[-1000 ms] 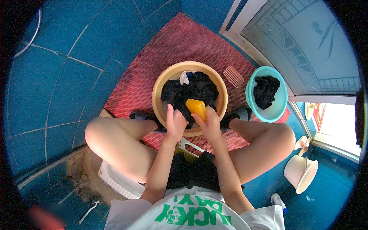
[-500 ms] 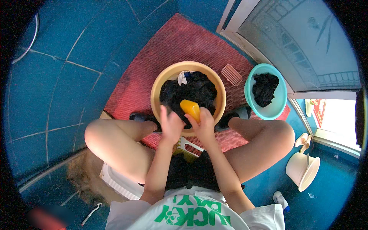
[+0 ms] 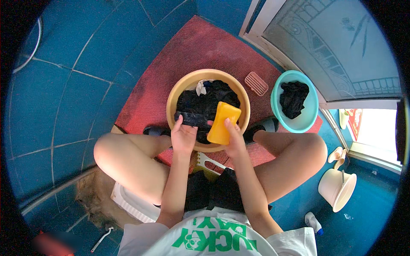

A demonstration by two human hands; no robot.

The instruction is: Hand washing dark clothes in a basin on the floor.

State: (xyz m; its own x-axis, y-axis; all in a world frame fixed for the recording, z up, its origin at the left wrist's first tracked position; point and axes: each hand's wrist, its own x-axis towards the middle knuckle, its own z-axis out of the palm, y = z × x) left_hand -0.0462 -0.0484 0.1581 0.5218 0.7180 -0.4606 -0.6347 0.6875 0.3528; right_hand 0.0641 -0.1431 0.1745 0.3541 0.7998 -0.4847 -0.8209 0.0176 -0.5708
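My right hand (image 3: 233, 134) grips a large yellow bar of soap (image 3: 224, 123), held broad side up over the near right part of the tan basin (image 3: 171, 96). At the basin's near left, my left hand (image 3: 184, 135) is palm up, with its thumb over a flat dark band of a black garment (image 3: 190, 119) and its fingers going under it. More black clothing (image 3: 207, 100) fills the basin. A small white cloth (image 3: 201, 88) shows at its far side.
A pink slotted soap dish (image 3: 256, 83) lies on the red mat (image 3: 183, 51) by the basin. Right of it stands a turquoise basin (image 3: 275, 104) with black cloth (image 3: 294, 100) inside. A white bucket (image 3: 331, 190) and a sock (image 3: 313, 222) are at the lower right.
The soap has turned from slanting away to lying broad side up, and sits nearer my right. My left hand, blurred before, has turned palm up and taken the dark band's edge.
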